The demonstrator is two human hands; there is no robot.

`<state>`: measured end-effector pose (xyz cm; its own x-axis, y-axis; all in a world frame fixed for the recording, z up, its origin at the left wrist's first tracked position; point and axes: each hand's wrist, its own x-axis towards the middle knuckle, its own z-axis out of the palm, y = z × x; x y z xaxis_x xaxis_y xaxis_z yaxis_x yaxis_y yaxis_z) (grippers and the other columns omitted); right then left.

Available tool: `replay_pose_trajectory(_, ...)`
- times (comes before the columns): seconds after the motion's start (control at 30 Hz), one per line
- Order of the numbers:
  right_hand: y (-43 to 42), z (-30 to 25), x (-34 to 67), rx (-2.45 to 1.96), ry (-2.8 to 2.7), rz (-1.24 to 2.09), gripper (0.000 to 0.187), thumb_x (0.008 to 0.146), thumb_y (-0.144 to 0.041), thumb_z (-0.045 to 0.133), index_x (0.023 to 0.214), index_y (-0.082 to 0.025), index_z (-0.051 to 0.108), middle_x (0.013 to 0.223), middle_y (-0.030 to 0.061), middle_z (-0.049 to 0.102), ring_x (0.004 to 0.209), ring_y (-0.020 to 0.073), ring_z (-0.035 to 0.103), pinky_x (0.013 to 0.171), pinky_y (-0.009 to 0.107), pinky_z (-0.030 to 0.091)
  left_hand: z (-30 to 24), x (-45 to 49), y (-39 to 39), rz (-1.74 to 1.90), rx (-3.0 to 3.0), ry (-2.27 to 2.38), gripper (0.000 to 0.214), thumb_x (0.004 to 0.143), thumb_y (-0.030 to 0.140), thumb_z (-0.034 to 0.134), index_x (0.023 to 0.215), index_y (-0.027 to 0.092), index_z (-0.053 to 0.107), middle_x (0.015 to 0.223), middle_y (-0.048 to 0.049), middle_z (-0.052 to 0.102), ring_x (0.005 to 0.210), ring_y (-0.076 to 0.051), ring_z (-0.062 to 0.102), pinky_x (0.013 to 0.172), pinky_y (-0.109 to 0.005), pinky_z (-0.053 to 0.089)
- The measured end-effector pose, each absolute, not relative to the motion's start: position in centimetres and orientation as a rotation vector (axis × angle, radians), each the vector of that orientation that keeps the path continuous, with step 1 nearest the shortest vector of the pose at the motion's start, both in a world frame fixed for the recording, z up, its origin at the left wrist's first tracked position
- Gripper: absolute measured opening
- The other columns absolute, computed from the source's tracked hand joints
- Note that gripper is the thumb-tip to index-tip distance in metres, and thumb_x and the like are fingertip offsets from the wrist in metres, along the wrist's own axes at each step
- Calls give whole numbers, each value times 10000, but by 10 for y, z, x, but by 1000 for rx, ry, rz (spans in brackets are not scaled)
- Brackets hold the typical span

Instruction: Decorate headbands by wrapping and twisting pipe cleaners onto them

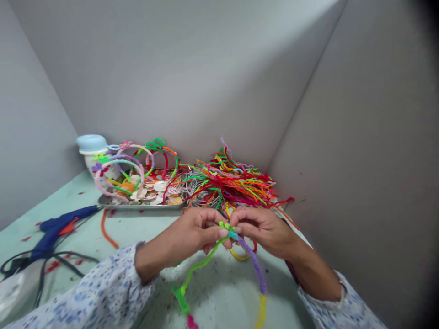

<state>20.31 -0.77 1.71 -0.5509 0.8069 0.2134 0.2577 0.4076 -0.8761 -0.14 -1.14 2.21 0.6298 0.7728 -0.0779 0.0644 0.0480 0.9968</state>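
Between my hands is a headband (pixel 255 265) wrapped in pipe cleaner, with teal, purple and yellow stretches on its right side and green and pink at lower left. My left hand (pixel 195 230) pinches a bright green pipe cleaner (pixel 202 262) at the top of the band, where it forms small loops. Its long tail hangs down toward the band's green part. My right hand (pixel 269 230) is closed around the same spot, thumb and fingertips on the looped green piece and the teal wrap. The band's lower end runs out of view.
A metal tray (pixel 144 207) holds flat round pieces and several finished headbands (pixel 120 160). Beside it lie bare wire hoops (pixel 195 189) and a heap of pipe cleaners (pixel 236 183). A blue glue gun (pixel 58 226) with its cable lies left, before a blue-lidded jar (pixel 92 151). Grey walls stand behind and right.
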Motion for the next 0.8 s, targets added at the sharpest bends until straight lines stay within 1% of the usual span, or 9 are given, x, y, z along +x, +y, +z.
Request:
replay_pose_trajectory(0.17,-8,18,204,-882,-2040,1125,212,891,-357,566,837,-170,652,775,5,623,669,108,583,626,209,485,22,-2,-11,599,1439,753,243,779,381,644,827,145,609,740,-14,662,490,-61,404,465,-187,294)
replay_pose_trajectory(0.3,-7,16,205,-871,-2057,1093,175,900,-311,556,845,-177,653,777,0,620,667,100,584,625,200,485,22,-1,-11,600,1425,743,252,772,392,650,814,149,600,731,-13,661,481,-59,398,460,-188,288)
replay_pose_trajectory(0.43,-6,13,205,-887,-2045,1088,192,896,-335,563,846,-177,659,769,-2,619,655,100,586,607,197,479,22,0,-11,596,1442,758,260,770,408,651,798,154,598,727,-7,655,488,-63,407,470,-192,307)
replay_pose_trajectory(0.53,-6,11,205,-873,-2045,1106,200,902,-336,556,858,-172,661,764,0,624,654,101,583,602,196,474,23,0,-12,596,1470,756,232,780,385,636,800,157,595,742,-7,657,497,-65,419,477,-194,315)
replay_pose_trajectory(0.67,-6,11,205,-866,-2054,1095,167,905,-293,556,850,-174,658,748,-9,605,646,94,570,597,186,464,24,0,-12,596,1519,752,174,812,328,591,803,154,582,751,-8,646,509,-68,424,482,-193,314)
replay_pose_trajectory(0.8,-7,12,205,-875,-2083,1057,176,912,-296,539,848,-177,653,751,-8,604,655,100,572,608,192,464,21,-1,-12,594,1598,761,178,840,321,554,831,148,594,739,-6,623,525,-77,410,494,-202,308)
